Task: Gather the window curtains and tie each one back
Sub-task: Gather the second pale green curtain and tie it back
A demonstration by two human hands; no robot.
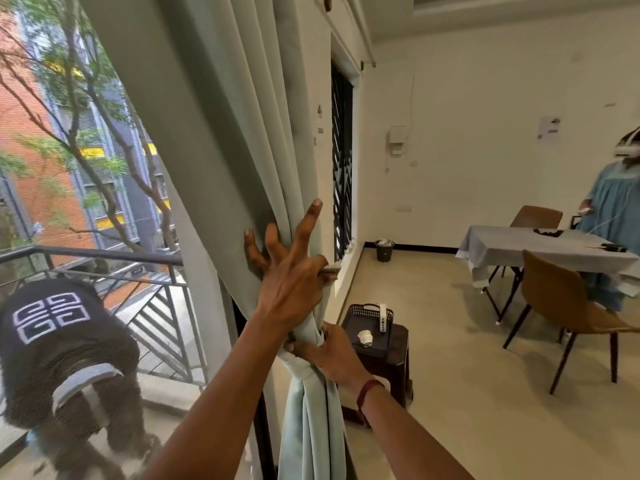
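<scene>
A pale green curtain (242, 140) hangs at the right side of the window and is bunched into a narrow bundle (308, 410) lower down. My left hand (291, 282) lies on the folds above the bunch with its fingers spread upward. Its thumb and one finger pinch the end of a pale tie-back strip (333, 270). My right hand (329, 355), with a red thread on the wrist, grips the gathered curtain at its narrowest point, just below the left hand. How the strip runs round the bundle is hidden by my hands.
A dark stool (394, 362) with a black basket tray (356, 311) and a white cup stands right beside the curtain. Farther right are a cloth-covered table (512, 251), brown chairs (568, 306) and a person wearing a headset (613, 216). Outside, someone bends over by the balcony railing (104, 258).
</scene>
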